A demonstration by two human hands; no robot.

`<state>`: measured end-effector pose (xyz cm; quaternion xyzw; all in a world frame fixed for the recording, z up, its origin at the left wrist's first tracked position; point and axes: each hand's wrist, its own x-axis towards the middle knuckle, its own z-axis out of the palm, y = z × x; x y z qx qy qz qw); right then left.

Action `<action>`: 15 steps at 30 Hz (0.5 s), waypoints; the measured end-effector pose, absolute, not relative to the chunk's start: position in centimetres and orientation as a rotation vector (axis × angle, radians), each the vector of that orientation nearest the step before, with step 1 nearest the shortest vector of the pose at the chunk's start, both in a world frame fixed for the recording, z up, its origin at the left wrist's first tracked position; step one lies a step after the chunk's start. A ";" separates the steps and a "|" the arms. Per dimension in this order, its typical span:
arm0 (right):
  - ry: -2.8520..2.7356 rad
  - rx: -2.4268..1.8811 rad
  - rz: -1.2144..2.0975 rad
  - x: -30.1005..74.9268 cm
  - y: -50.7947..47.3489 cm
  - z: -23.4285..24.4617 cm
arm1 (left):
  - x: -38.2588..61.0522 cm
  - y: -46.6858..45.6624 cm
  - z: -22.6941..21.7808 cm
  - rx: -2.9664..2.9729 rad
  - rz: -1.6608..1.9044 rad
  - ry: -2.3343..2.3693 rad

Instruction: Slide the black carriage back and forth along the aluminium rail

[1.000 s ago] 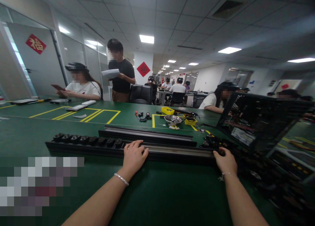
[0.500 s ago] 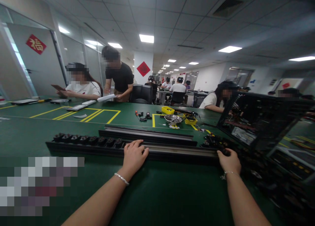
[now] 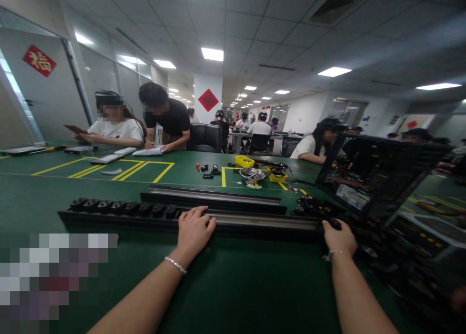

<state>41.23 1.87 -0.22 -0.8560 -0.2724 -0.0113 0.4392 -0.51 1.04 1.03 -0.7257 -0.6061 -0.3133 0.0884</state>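
Observation:
A long black rail [image 3: 255, 222] with a metallic channel lies across the table in front of me. A row of small black socket-like modules [image 3: 117, 207] sits along its left part. My left hand [image 3: 194, 233] is closed over the rail's middle, just right of the last module, its fingertips hidden behind the edge. At the rail's right end, my right hand [image 3: 338, 237] is closed on a small black module [image 3: 333, 223], mostly hidden by the fingers. Behind lies a second black rail [image 3: 214, 198], its channel bare.
Loose black modules [image 3: 309, 205] are piled beyond the right end. An open black computer case [image 3: 378, 174] stands at the right. Further back are a metal bowl [image 3: 252, 174], yellow bins [image 3: 244, 161] and small tools [image 3: 207, 170]. Several people sit or stand around.
The view has shifted slightly, so the scene sits further left. My hands keep nearly the same places on the rail. The standing person across the table has bent lower over the papers.

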 end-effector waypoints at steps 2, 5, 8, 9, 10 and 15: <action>-0.654 -2.113 -0.032 41.3 1.8 -0.2 | -0.5 1.0 1.0 -2.160 -0.935 -1.801; -0.635 -2.099 -0.046 41.4 1.7 -0.2 | -0.5 1.1 1.1 -2.161 -0.943 -1.812; -0.622 -2.096 -0.056 41.8 1.6 -0.3 | -0.5 1.0 1.1 -2.166 -0.940 -1.825; -0.615 -2.094 -0.060 41.9 1.5 -0.3 | -0.5 1.0 1.2 -2.166 -0.938 -1.825; -0.612 -2.092 -0.064 42.1 1.5 -0.3 | -0.5 1.0 1.2 -2.165 -0.936 -1.823; -0.618 -2.068 -0.099 42.6 1.5 -0.7 | -0.5 1.0 1.0 -2.156 -0.950 -1.805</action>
